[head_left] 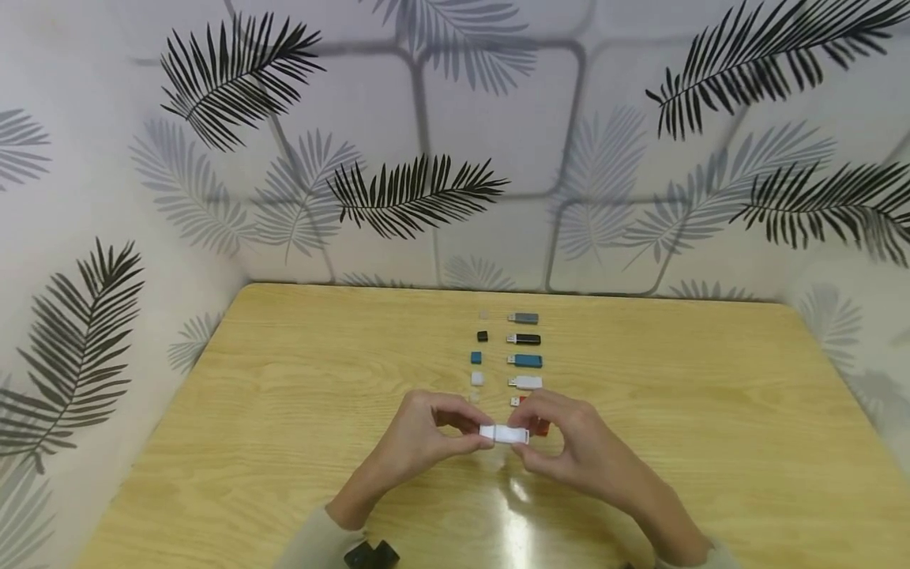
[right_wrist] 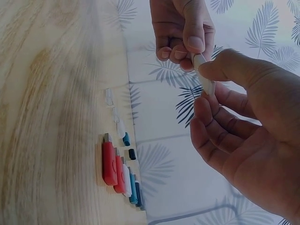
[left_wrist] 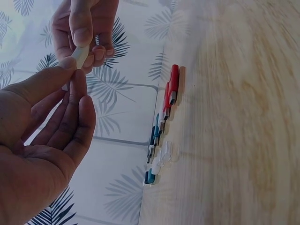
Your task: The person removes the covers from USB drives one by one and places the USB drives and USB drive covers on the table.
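Observation:
A white USB flash drive is held level between both hands, above the near part of the table. My left hand pinches its left end, the white cap, between thumb and fingertips. From the other side my right hand grips the body's right end the same way. Cap and body meet in one line, with a thin seam between them in the head view. Beyond the hands lie a red USB drive and a second red drive, both partly hidden by the right hand in the head view.
Farther back on the wooden table lie a white drive, blue drive, black drive and grey drive. Left of them runs a column of caps, including a blue cap. A leaf-patterned wall stands behind.

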### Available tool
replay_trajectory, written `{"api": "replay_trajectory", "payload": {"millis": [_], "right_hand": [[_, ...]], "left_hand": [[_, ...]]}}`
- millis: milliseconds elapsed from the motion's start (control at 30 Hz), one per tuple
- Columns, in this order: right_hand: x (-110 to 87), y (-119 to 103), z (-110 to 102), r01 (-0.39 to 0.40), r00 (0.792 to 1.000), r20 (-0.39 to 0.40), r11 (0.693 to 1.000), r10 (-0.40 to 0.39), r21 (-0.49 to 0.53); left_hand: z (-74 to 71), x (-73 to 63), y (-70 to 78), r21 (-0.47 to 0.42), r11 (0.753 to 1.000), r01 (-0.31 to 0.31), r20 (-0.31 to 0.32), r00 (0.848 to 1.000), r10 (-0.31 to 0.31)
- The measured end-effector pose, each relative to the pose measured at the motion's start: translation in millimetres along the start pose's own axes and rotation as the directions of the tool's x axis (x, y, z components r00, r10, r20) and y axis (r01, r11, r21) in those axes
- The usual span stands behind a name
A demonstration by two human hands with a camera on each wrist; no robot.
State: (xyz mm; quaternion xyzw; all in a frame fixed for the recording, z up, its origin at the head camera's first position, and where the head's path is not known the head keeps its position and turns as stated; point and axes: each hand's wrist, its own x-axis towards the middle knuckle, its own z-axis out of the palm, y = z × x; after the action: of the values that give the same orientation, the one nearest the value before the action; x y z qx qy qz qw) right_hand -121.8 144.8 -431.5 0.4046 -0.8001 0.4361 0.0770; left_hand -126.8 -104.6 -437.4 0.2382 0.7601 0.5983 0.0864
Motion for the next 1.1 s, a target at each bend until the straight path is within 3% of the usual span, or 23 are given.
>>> {"api": "replay_trajectory", "payload": {"millis": [333,767,933,1100], "right_hand": [[0.2,-3.1,0.8,0.036,0.999,0.001,0.999,-0.036,0.005],[5.8,-6.1,-0.4,0.059,0.998,-0.02,0.998,-0.06,-0.026],[5.1,-7.2,-1.6,0.046,0.999,-0.008,0.999,-0.046,-0.028],[7.0,-8.0,-3.8,0.029,1.0,-0.006,0.999,-0.03,-0.044]], "left_hand": [[1.2,-4.3,1.1,-0.027,1.0,-0.01,-0.001,1.0,0.01],[-5.8,0.3,6.6,0.008,1.0,-0.025,0.013,1.0,0.024],[-6.4,-0.5,6.8,0.007,1.0,-0.013,0.022,1.0,0.013],[-7.7,1.4,8.6,0.029,0.999,-0.044,0.011,0.999,0.043]]}}
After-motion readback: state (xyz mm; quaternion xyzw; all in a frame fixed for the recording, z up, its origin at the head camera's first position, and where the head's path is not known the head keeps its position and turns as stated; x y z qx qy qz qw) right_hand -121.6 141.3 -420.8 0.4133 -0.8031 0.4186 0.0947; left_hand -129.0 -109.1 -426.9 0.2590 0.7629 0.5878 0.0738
